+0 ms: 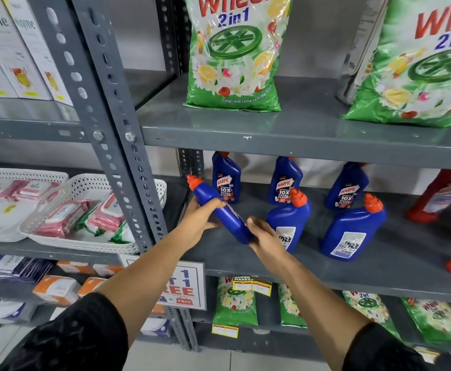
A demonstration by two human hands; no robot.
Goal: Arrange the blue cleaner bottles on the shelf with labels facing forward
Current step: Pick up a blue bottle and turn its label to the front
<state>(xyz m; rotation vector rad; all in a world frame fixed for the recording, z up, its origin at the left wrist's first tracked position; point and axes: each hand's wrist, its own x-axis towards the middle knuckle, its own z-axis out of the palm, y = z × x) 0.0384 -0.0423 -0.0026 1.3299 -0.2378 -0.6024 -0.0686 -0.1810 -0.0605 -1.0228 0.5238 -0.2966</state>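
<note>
The person holds one blue Harpic bottle (220, 210) in both hands above the front left of the grey shelf (353, 266), clear of its surface. The left hand (201, 219) is wrapped around the upper body below the neck; the right hand (266, 236) closes on the base end. Gripping both ends probably lets them rotate the bottle to bring its label round. Its long axis is tilted, with the orange cap (191, 180) pointing up and to the left, and the base down toward the right.

Three bottles in the back row (286, 183) stand upright with front labels showing. Two front bottles (353, 231) stand upright beside the right hand, showing their white back labels, so they likely need turning.
</note>
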